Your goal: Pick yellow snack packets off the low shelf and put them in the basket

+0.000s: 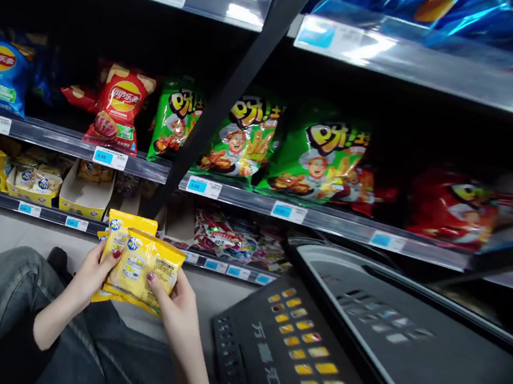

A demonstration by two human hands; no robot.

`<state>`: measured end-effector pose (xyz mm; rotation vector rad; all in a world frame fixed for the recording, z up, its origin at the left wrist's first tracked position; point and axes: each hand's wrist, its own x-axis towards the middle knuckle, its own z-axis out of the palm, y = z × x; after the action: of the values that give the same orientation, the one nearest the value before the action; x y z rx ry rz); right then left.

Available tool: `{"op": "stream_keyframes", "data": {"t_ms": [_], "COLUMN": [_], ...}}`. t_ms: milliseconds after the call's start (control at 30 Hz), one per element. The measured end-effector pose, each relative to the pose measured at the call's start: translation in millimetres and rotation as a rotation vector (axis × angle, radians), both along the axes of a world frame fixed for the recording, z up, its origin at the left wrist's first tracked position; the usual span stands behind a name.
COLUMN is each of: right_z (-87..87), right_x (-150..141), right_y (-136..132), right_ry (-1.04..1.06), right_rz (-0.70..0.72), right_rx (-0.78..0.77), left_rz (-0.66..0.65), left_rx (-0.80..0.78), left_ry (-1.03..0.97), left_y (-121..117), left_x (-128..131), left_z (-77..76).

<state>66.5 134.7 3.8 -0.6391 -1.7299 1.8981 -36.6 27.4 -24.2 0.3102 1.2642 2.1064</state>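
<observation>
Several small yellow snack packets [138, 265] are fanned out between my two hands, in front of the lowest shelf. My left hand [96, 272] is closed on the left side of the packets, its thumb across the front. At the right edge, my right hand [177, 304] grips the front packet with its thumb on the face and its fingers behind. The packets overlap, so the rear ones are mostly hidden. Just beyond the packets, an open yellow-and-white display box [85, 196] stands on the lowest shelf with a few small packs at its back.
A dark shopping basket [261, 342] stands close on my right, with yellow things showing through its slots. Green chip bags [319, 162] and a red chip bag [120, 107] line the middle shelf. A black upright post [231, 95] slants between the shelf bays. My bent knee is at lower left.
</observation>
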Motion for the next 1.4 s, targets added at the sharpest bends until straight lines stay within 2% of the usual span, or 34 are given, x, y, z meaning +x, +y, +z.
{"op": "stream_keyframes", "data": {"t_ms": [133,300,433,867,1067,1400], "right_z": [3.2,4.1,3.4,0.8,1.3,0.8], "right_x": [9.5,17.2,16.7,13.1,14.5,15.2], "right_y": [6.3,7.0,6.2,10.8,11.5,10.7], "right_ry": [0.001,0.034,0.079,0.149,0.172,0.172], "right_rz": [-0.011,-0.044,-0.057,-0.173,-0.128,-0.102], "right_rx": [-0.084,-0.149,-0.162,-0.344,-0.357,-0.272], "left_rz": [0.0,-0.01,-0.012,-0.012,-0.027,-0.011], "left_rx": [-0.039,-0.058,-0.064,-0.07,-0.086,-0.074], "left_ry": [0.016,-0.002,-0.001,-0.035,-0.039,-0.053], "left_y": [3.8,3.0,2.0,2.6,2.9,4.2], "left_x": [2.9,6.5,6.3,8.0,8.3,9.7], "left_z": [-5.2,-1.0,0.5,0.2,1.4,5.6]}}
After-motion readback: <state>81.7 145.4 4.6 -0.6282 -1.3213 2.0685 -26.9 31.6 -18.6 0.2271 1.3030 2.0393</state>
